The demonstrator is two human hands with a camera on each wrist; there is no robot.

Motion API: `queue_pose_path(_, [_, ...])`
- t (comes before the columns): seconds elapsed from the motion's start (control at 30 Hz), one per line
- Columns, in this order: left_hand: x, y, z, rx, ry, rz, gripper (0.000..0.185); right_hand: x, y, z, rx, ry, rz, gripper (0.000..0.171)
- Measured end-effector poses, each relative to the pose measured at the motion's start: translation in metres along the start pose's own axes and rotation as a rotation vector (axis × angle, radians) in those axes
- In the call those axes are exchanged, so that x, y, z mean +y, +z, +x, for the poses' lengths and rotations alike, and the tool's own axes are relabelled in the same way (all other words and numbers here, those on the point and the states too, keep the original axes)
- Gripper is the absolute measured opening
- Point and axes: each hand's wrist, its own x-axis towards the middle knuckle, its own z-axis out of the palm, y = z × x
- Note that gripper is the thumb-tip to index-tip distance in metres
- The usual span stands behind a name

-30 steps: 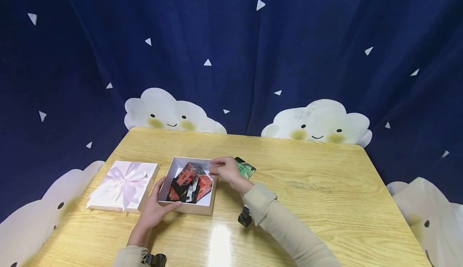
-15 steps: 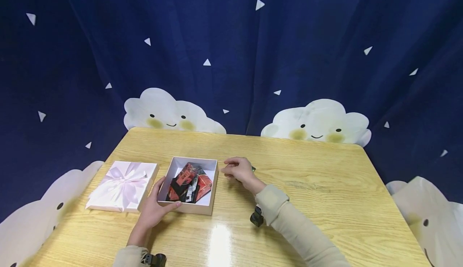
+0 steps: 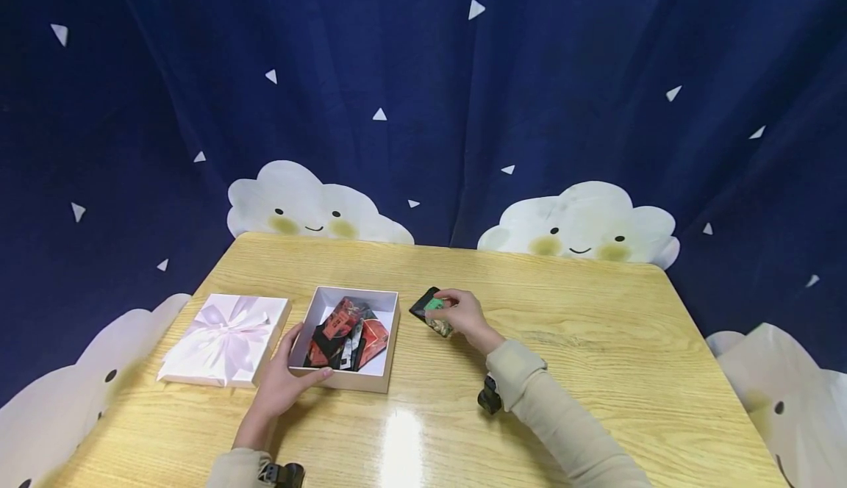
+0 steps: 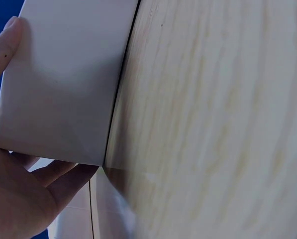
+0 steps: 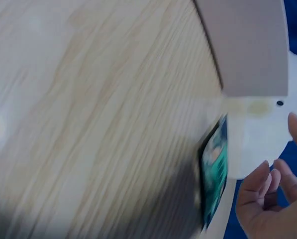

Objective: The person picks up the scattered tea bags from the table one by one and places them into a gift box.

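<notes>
Right hand (image 3: 463,317) pinches a green-and-black card (image 3: 430,307), long axis slanting toward the open box (image 3: 387,341); left hand (image 3: 281,385) grips that box's near corner.

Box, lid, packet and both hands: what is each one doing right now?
Open box: lid off, packets piled inside.
Lid with bow: lying flat left of the box, apart from it.
Green packet: lifted at one end, pinched by the right hand.
Right hand: fingers curled on the packet.
Left hand: grips the box's near left corner.
Table: bare wood, shiny.
</notes>
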Motion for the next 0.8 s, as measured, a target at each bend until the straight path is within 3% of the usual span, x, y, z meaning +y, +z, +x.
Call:
queue_pose_path(0.47, [0.000, 0.001, 0.000, 0.010, 0.040, 0.011, 0.094, 0.032, -0.030, 0.016, 0.020, -0.052, -0.259, 0.059])
queue_pose_path(0.8, [-0.001, 0.002, 0.000, 0.013, 0.041, 0.011, 0.093, 0.043, -0.035, 0.020, 0.067, -0.019, -0.459, 0.046])
